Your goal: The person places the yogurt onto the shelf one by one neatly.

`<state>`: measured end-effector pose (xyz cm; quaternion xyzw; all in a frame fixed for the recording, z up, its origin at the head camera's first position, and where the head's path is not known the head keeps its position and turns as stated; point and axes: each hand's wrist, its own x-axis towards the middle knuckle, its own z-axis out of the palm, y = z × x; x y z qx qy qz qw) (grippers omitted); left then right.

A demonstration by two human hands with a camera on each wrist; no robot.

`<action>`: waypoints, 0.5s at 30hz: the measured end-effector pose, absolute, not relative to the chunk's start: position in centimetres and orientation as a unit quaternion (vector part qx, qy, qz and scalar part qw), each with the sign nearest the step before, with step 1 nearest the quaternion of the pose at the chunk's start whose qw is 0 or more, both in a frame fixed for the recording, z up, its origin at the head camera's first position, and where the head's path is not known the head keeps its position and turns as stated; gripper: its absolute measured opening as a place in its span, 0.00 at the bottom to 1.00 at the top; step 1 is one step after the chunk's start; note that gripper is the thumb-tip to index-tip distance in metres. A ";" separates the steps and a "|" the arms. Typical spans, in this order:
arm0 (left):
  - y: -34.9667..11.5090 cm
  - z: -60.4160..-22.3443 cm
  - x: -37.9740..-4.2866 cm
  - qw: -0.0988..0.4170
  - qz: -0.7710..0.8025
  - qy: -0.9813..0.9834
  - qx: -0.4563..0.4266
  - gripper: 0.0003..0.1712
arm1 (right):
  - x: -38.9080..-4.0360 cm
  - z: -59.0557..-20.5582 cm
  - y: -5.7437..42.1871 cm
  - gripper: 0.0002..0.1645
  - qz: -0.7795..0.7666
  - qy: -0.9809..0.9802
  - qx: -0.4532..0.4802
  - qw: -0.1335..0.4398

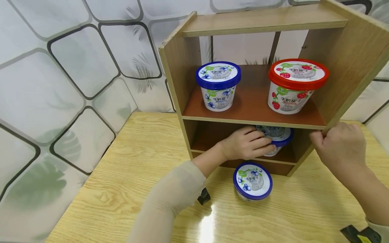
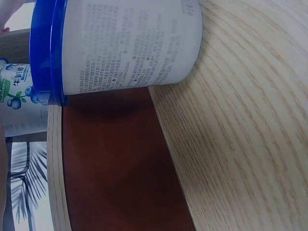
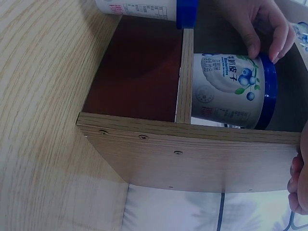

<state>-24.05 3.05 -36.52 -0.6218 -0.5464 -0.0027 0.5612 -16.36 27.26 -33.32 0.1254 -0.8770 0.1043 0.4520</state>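
Observation:
On the lower shelf is a blue-lidded blueberry tub (image 3: 226, 89). My left hand (image 1: 250, 143) reaches in from the left, its loosely bent fingers (image 3: 280, 36) touching the tub beside the lid rim. With my right hand (image 1: 343, 148) I grip the right side panel (image 3: 192, 156) of the wooden shelf unit; the thumb lies at the front edge and the fingertips (image 3: 294, 180) press the outside. Another blueberry tub (image 1: 253, 180) stands upright on the table before the unit, its printed side (image 2: 130, 45) large in the left wrist view.
On the upper shelf (image 1: 252, 114) stand a blue-lidded tub (image 1: 218, 86) at the left and a red-lidded strawberry tub (image 1: 296, 86) at the right. A patterned cloth (image 1: 70, 84) hangs behind the wood-grain table (image 1: 130, 158).

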 end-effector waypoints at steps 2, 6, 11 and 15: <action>3.0 -36.6 -24.0 0.560 -0.002 -0.551 -0.618 0.11 | -16.4 -33.3 27.3 0.27 0.106 -0.876 0.126 0.453; 2.9 -36.6 -23.9 0.559 -0.004 -0.548 -0.622 0.12 | -16.3 -33.3 27.3 0.27 0.107 -0.878 0.124 0.450; 3.2 -36.1 -23.5 0.565 -0.027 -0.523 -0.638 0.10 | -16.2 -33.2 27.3 0.27 0.104 -0.881 0.122 0.445; 2.9 -35.7 -23.2 0.551 -0.043 -0.515 -0.655 0.09 | -16.3 -33.3 27.2 0.26 0.110 -0.877 0.122 0.452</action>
